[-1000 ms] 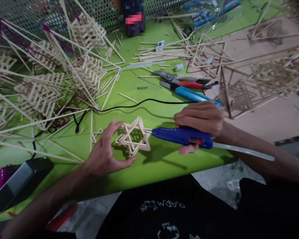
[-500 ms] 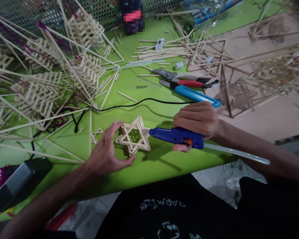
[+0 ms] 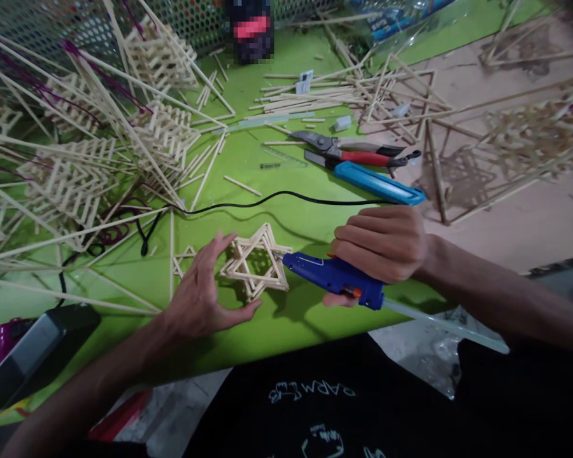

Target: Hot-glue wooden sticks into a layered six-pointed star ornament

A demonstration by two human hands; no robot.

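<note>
My right hand (image 3: 379, 245) is wrapped round a blue glue gun (image 3: 325, 277), with a long translucent glue stick (image 3: 449, 327) coming out of its back end. The nozzle touches, or nearly touches, the upper right side of a six-pointed star (image 3: 277, 280) built of layered thin wooden sticks. Around the star's left side curves my left hand (image 3: 195, 286), thumb at the bottom point and forefinger at the upper left point, holding it on the green tabletop. Left of that hand lies a smaller stick star (image 3: 181, 259), partly hidden by the fingers.
Pruning shears (image 3: 334, 147) and a blue cutter knife (image 3: 377, 183) lie beyond my right hand. A black cord (image 3: 248, 202) crosses the table. Finished stick lanterns (image 3: 71, 172) crowd the left, and loose sticks (image 3: 305, 100) lie at the back. A dark box (image 3: 42, 353) stands front left.
The glue gun has tilted, its back end swinging down toward me while the nozzle stays at the star's upper right. My left hand and the star have hardly moved.
</note>
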